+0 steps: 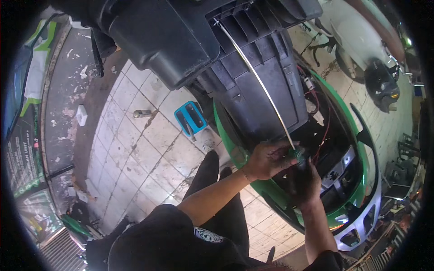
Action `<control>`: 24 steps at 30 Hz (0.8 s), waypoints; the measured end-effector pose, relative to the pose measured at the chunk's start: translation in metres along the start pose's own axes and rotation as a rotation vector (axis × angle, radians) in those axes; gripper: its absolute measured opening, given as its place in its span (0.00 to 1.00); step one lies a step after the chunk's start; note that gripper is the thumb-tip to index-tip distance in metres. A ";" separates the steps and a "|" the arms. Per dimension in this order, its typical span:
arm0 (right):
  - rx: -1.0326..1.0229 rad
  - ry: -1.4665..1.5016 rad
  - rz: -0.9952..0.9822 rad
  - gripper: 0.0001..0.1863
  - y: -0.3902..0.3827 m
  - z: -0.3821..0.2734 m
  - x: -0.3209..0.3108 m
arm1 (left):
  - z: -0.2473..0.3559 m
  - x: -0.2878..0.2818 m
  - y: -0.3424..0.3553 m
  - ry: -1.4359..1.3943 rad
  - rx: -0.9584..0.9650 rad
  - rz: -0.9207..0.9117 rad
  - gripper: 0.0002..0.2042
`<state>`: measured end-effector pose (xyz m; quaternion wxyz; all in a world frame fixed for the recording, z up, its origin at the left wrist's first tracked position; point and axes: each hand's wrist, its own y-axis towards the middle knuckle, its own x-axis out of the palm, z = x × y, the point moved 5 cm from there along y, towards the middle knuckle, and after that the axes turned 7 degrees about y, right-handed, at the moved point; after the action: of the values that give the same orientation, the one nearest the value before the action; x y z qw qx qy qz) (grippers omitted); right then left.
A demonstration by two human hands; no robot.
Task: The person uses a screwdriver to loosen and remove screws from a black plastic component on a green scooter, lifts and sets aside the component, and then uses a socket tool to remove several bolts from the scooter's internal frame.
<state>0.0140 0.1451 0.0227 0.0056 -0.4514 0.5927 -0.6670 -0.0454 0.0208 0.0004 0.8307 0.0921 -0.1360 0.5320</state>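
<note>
Screwdriver, long-shafted and green-handled by its look, lies in both hands: the left hand's fingers close on its handle, the right hand's curl around just below. Well beyond them, its tip reaches a recess in the black plastic box; probably a fastener is being worked, calling for steady, aligned turning. Shadow and fingers hide the lower handle; the tip's contact is too small to make out.

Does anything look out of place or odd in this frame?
A small cylinder lies loose on the tiles, away from the blue tray. The rod by the left hand looks bowed, but the fisheye may cause that.
</note>
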 end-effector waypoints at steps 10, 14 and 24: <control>-0.554 -0.535 0.184 0.28 -0.003 -0.008 0.001 | -0.010 0.011 -0.003 -0.004 -0.061 0.031 0.22; -0.100 0.040 -0.121 0.23 0.000 -0.018 -0.035 | -0.004 0.004 0.001 0.218 0.005 0.058 0.22; -0.409 -0.300 0.340 0.21 -0.018 -0.022 -0.005 | -0.004 0.012 -0.002 -0.024 0.141 0.234 0.25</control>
<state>0.0126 0.1700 0.0365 0.1135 -0.4310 0.7744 -0.4491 -0.0387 0.0314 0.0003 0.7526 0.1398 -0.1181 0.6325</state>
